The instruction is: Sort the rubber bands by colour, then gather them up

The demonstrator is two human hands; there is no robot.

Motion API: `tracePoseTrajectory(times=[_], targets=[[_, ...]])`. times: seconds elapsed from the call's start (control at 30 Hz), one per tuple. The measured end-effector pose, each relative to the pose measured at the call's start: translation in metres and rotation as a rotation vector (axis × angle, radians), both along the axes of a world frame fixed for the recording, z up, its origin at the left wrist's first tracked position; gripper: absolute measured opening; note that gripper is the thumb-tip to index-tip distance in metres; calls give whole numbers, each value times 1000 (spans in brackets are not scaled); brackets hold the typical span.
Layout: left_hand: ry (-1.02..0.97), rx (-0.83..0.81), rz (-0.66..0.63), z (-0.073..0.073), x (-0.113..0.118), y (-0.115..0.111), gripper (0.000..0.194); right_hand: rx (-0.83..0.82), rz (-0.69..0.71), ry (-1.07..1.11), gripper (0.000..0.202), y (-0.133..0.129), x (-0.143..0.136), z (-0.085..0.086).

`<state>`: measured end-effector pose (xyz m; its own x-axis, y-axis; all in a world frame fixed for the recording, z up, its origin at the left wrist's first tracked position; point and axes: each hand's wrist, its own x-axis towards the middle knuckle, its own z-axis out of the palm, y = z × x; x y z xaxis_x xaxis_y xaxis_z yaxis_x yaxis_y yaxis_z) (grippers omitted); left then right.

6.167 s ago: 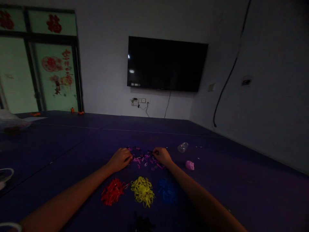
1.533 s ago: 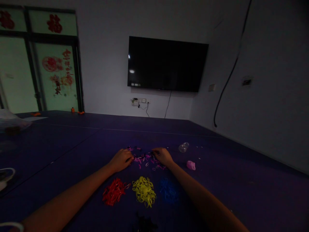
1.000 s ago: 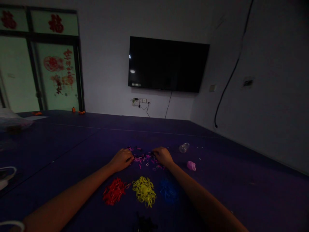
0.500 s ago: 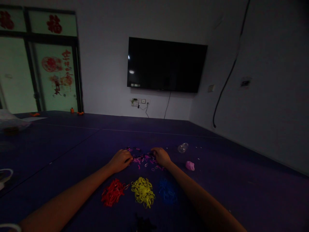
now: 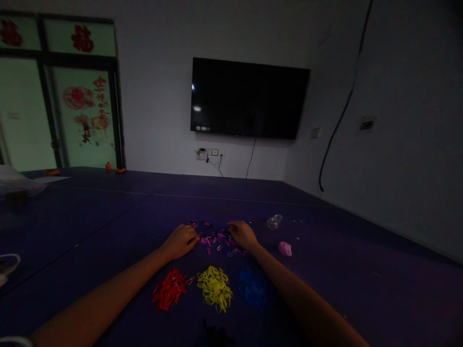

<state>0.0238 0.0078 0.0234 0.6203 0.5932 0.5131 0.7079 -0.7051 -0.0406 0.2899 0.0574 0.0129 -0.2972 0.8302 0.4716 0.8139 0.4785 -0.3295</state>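
Small pink, purple and black bands (image 5: 213, 237) lie scattered on the dark purple surface between my two hands. My left hand (image 5: 182, 240) rests at their left edge, fingers curled together; what they pinch, if anything, is too small to name. At the right edge, my right hand (image 5: 241, 234) reaches into the bands with bent fingers, their tips partly hidden. Nearer to me lie a red band pile (image 5: 170, 289), a yellow band pile (image 5: 215, 288) and a blue band pile (image 5: 251, 287). A black pile (image 5: 217, 335) shows at the bottom edge.
A clear plastic piece (image 5: 274, 221) and a pink object (image 5: 285, 248) lie right of my right hand. Far left are a plastic bag (image 5: 18, 185) and a white-rimmed container (image 5: 14, 262). Small orange items (image 5: 120, 170) sit at the far edge, before the wall.
Both hands stay in nearly the same place. The view has shifted very slightly, and a few bands near my right hand lie a little differently.
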Motion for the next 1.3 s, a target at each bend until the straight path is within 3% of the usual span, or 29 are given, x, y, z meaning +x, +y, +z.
tracePoseTrajectory(times=[0.37,0.9,1.13,1.3], targets=[[-15,-7,-11,1,0,-1,22,-8,-11,-23,27,1,1,0],[-6,16,-9,-1,0,0,24,-112,75,224,29,12,7,-10],[-8,10,-4,-1,0,1,22,-58,62,123,26,11,7,-8],[-19,3,-15,0,0,0,22,-47,13,-90,27,4,1,0]])
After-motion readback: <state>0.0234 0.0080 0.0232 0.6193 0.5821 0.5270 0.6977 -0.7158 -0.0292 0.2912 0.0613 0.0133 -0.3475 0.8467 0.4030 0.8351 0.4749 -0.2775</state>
